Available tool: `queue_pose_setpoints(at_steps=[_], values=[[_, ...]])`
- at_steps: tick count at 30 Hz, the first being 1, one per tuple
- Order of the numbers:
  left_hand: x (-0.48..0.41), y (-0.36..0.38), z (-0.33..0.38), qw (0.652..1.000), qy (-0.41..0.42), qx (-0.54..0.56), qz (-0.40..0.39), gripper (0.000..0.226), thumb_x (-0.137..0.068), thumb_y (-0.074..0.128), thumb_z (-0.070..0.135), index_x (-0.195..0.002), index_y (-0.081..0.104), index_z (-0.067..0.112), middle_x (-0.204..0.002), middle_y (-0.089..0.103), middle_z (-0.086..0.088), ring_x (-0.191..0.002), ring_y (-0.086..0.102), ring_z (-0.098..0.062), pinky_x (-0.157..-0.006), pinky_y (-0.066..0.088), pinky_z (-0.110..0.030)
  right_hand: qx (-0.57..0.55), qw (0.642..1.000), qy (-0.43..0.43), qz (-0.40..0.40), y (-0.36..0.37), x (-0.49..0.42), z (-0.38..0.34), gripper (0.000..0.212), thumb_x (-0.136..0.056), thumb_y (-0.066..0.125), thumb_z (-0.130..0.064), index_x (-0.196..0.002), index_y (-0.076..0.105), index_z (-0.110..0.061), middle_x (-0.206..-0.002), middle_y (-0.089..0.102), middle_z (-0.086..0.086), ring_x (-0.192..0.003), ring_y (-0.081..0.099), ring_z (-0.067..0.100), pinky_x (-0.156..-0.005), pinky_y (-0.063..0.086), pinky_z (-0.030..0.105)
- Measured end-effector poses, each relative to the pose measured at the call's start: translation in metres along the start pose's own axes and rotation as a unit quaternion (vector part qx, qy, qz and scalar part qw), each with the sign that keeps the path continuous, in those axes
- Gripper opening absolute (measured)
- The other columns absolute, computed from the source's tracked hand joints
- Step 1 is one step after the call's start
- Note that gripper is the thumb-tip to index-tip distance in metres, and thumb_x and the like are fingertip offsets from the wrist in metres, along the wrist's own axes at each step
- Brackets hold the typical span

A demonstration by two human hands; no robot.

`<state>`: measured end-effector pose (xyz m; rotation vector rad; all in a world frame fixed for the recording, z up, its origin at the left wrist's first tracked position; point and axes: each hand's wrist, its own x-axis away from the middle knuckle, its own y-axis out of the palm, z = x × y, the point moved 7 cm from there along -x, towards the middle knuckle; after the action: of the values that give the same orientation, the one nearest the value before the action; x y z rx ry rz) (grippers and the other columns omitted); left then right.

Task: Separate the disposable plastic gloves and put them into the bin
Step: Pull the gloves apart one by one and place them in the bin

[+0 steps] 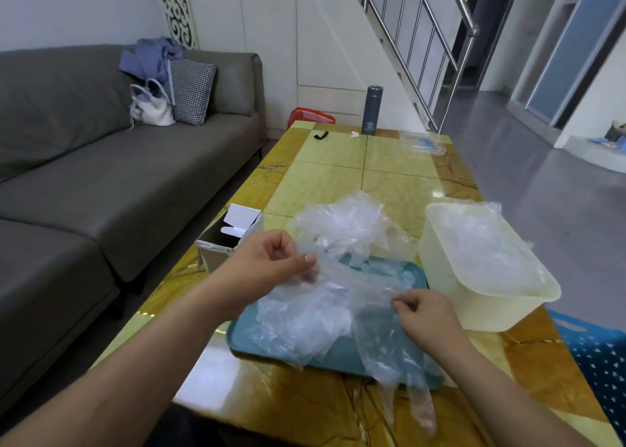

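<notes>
Gloves: clear plastic, three lots. Held gloves (352, 289), a crumpled see-through clump, stretched between both hands above teal tray (244, 341); the lower ends drape over tray's near rim onto table (399, 182), toward its near edge. Can't tell how many gloves are in the clump.

L hand (271, 260): thumb and curled fingers pinching the film at clump's upper left end. R hand (426, 314): fingers curled, pinching the film at its right end, lower and nearer than L. Both forearms bare, reaching in from near edge.

Loose heap (349, 224) of more gloves sits just past tray's far rim, spilling onto it, mid-table.

Bin (491, 314): cream rectangular tub, right of tray, at table's right edge, just beside tray. Glove film inside (487, 253), some hanging over far rim.

Cardboard box (230, 239), flaps open, at left edge just behind L hand.

Far end of table: dark flask (372, 109) upright at far edge, black strap (320, 135) to its left, clear packet (421, 143) near far right corner.

Off table: grey sofa (101, 175) on left, blue perforated basket (596, 355) on right.
</notes>
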<state>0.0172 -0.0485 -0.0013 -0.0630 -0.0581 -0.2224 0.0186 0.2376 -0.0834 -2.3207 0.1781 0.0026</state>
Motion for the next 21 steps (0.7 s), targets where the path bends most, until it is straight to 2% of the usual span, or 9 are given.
queue_pose_setpoints(at_steps=[3,6,8,10,13,16,18,19,21], values=[[0.003,-0.009,-0.003,0.995,0.005,-0.051,0.081,0.028,-0.083,0.083,0.002,-0.093,0.058,0.002,-0.086,0.077,-0.022,-0.085,0.077,-0.036,-0.083,0.059,-0.049,-0.018,0.998,-0.039,-0.051,0.004,0.006,-0.022,0.012,-0.089,0.071,-0.017,-0.083,0.079,-0.021,-0.075,0.072,-0.013,-0.075,0.066,-0.001,-0.070,0.050,0.014],[0.005,-0.009,-0.018,0.987,-0.014,-0.086,0.139,0.036,-0.075,0.090,0.004,-0.101,0.066,0.008,-0.088,0.075,-0.017,-0.078,0.075,-0.023,-0.074,0.060,-0.037,0.022,0.991,-0.115,-0.060,0.001,0.018,-0.033,0.020,-0.087,0.070,-0.022,-0.069,0.068,-0.014,-0.071,0.065,-0.004,-0.072,0.062,0.008,-0.069,0.053,0.031],[0.002,0.001,-0.029,0.987,-0.025,-0.089,0.134,0.036,-0.075,0.091,0.008,-0.104,0.070,0.016,-0.090,0.072,-0.010,-0.078,0.068,-0.013,-0.070,0.058,-0.028,0.038,0.984,-0.165,-0.059,-0.005,0.029,-0.037,0.020,-0.088,0.071,-0.022,-0.068,0.069,-0.017,-0.095,0.069,-0.015,-0.092,0.064,-0.001,-0.080,0.048,0.018],[-0.003,0.014,-0.039,0.989,-0.033,-0.091,0.112,0.031,-0.077,0.091,0.014,-0.102,0.075,0.019,-0.093,0.074,-0.007,-0.080,0.068,-0.013,-0.075,0.060,-0.032,0.039,0.977,-0.194,-0.084,-0.007,0.040,-0.046,0.026,-0.087,0.072,-0.023,-0.063,0.066,-0.027,-0.129,0.059,-0.021,-0.121,0.057,-0.007,-0.092,0.044,0.009],[-0.006,0.040,-0.045,0.995,-0.034,-0.084,0.050,0.011,-0.085,0.085,0.020,-0.094,0.079,0.017,-0.090,0.077,-0.010,-0.078,0.068,-0.013,-0.076,0.060,-0.038,0.024,0.975,-0.174,-0.134,0.002,0.047,-0.055,0.020,-0.086,0.071,-0.025,-0.067,0.070,-0.032,-0.145,0.041,-0.027,-0.127,0.052,-0.008,-0.099,0.046,0.019],[-0.003,0.054,-0.041,0.995,-0.032,-0.095,0.014,0.014,-0.094,0.076,0.029,-0.097,0.081,0.016,-0.086,0.075,-0.004,-0.077,0.065,-0.010,-0.073,0.055,-0.031,-0.027,0.981,-0.120,-0.151,0.017,0.044,-0.058,0.020,-0.088,0.074,-0.022,-0.075,0.075,-0.037,-0.136,0.055,-0.021,-0.121,0.057,-0.003,-0.104,0.048,0.025],[0.003,0.054,-0.035,0.997,-0.038,-0.073,0.002,0.015,-0.098,0.071,0.027,-0.102,0.081,0.016,-0.095,0.078,-0.007,-0.082,0.068,-0.011,-0.076,0.057,-0.032,-0.062,0.983,-0.088,-0.149,0.025,0.040,-0.057,0.016,-0.089,0.072,-0.018,-0.080,0.078,-0.030,-0.113,0.074,-0.013,-0.103,0.067,-0.002,-0.091,0.053,0.026],[0.005,0.052,-0.032,0.997,-0.039,-0.062,-0.002,0.016,-0.100,0.068,0.025,-0.104,0.081,0.016,-0.099,0.078,-0.008,-0.085,0.070,-0.013,-0.078,0.059,-0.033,-0.061,0.984,-0.080,-0.148,0.029,0.037,-0.055,0.016,-0.089,0.071,-0.016,-0.081,0.078,-0.028,-0.097,0.077,-0.011,-0.091,0.069,-0.002,-0.083,0.052,0.023],[0.010,0.044,-0.022,0.998,-0.034,-0.057,0.004,0.019,-0.102,0.064,0.022,-0.107,0.078,0.011,-0.099,0.079,-0.011,-0.088,0.074,-0.018,-0.079,0.061,-0.036,-0.048,0.983,-0.068,-0.161,0.038,0.035,-0.053,0.018,-0.090,0.070,-0.016,-0.081,0.076,-0.031,-0.085,0.076,-0.010,-0.083,0.068,-0.001,-0.078,0.049,0.018]])
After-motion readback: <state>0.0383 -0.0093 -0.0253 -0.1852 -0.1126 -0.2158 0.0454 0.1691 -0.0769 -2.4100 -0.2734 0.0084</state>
